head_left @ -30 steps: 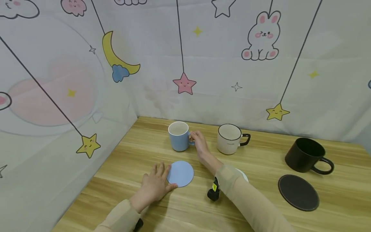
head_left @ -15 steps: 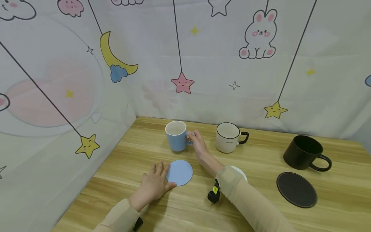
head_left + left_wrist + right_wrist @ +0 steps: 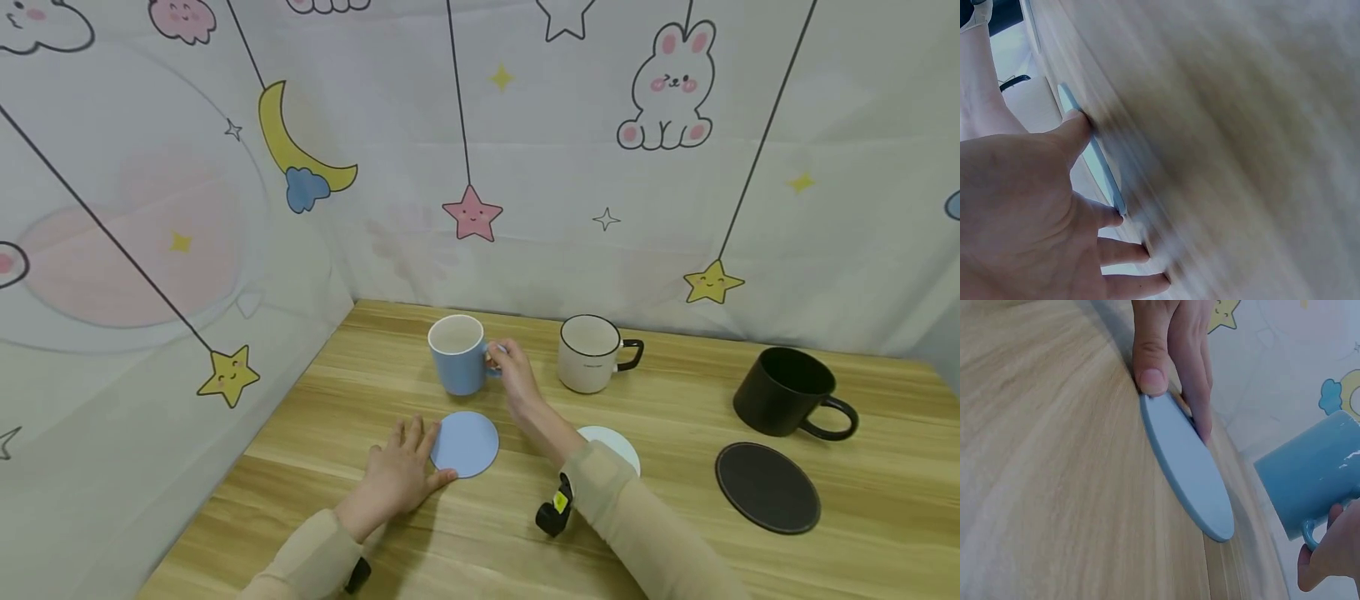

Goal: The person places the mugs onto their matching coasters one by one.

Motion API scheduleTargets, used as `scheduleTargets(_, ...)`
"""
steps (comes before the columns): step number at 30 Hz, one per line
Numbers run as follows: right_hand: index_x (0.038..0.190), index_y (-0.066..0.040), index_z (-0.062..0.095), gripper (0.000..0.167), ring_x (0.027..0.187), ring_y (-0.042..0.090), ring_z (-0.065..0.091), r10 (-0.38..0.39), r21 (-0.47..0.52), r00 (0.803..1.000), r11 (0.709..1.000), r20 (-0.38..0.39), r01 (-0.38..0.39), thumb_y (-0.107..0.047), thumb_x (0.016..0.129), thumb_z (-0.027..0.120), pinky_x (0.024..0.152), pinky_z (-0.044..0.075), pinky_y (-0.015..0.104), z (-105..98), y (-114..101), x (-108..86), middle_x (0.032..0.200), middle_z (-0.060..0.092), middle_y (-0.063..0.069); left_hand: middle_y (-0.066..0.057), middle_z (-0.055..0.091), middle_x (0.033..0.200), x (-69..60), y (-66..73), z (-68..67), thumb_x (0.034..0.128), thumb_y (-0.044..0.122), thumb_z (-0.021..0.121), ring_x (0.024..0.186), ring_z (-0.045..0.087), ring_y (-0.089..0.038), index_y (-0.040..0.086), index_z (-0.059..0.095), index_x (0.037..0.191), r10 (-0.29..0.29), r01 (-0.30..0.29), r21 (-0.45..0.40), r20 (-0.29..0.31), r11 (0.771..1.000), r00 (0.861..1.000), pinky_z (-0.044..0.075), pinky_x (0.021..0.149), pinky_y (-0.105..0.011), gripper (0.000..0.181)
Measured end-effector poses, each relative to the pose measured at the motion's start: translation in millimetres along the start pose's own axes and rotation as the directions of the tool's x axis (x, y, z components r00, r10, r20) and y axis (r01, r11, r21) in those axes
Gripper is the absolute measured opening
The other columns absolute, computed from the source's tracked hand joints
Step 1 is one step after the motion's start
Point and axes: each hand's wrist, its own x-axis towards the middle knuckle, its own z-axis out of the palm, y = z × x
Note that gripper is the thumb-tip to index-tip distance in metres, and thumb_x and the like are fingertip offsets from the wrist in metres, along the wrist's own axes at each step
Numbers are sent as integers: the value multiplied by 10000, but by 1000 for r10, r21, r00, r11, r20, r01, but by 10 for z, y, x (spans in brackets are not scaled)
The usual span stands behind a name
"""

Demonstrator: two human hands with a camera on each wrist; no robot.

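My right hand (image 3: 517, 375) grips the handle of a light blue mug (image 3: 459, 360), which stands upright toward the back of the table. In the right wrist view a narrow gap shows between the mug (image 3: 1310, 472) and the tabletop, so its base seems slightly raised. Nearer to me a round light blue coaster (image 3: 465, 445) lies flat. My left hand (image 3: 397, 479) rests at the coaster's left side, fingers spread, with thumb and index fingertip touching its rim. The left wrist view shows the coaster (image 3: 1102, 172) edge-on beside that thumb and finger.
Right of the blue mug stands a white mug (image 3: 587, 362) with a black rim and handle. A pale coaster (image 3: 618, 450) is partly covered by my right forearm. Farther right are a black mug (image 3: 783, 396) and a black coaster (image 3: 767, 487). A patterned cloth (image 3: 540, 250) hangs behind the table.
Held by my right hand, the blue mug has come very slightly toward me in the last half second. My left hand stays at the coaster. The head view has shifted a little.
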Motion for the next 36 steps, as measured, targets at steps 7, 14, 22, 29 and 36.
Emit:
scheduleTargets(7,745,-159,429,254,934,204,477,-14,36,1000,999,-4,14,-166,995,472,1012,289,415,-5,-33,-90,794,434,-14,-220,328,1531,0,1,1,912,602,477,1392,331,-454,77,329,1491,-1,1,-12,-1,1000,1000,445,930,-651,795)
scheduleTargets(14,721,-150,416,277,941,234,478,-23,29,1000,999,-11,23,-139,995,457,977,306,403,-16,-35,-135,769,427,1,-212,320,1537,10,0,4,912,613,465,1399,324,-442,84,322,1496,-7,7,2,9,1000,1000,451,927,-642,801)
scheduleTargets(22,727,-153,421,270,945,216,489,6,34,1000,999,12,-7,-158,992,469,1006,286,414,-55,23,-194,792,447,-1,-215,315,1539,11,-4,11,915,611,461,1399,320,-450,83,321,1496,-7,7,-3,9,1000,1000,450,927,-645,798)
scheduleTargets(29,728,-142,435,266,943,203,496,13,58,1000,998,7,-14,-169,990,467,1014,279,434,-57,59,-250,813,452,10,-217,314,1540,10,-5,14,916,609,458,1398,320,-453,86,317,1498,-7,7,-4,12,1000,1000,445,930,-652,796)
scheduleTargets(36,709,-148,427,279,899,184,502,9,59,1000,998,-1,-9,-128,986,453,973,295,370,-63,64,-274,787,454,-2,-213,310,1543,14,-13,16,915,614,455,1402,316,-451,88,313,1499,-7,7,-1,9,1000,1000,446,930,-650,799)
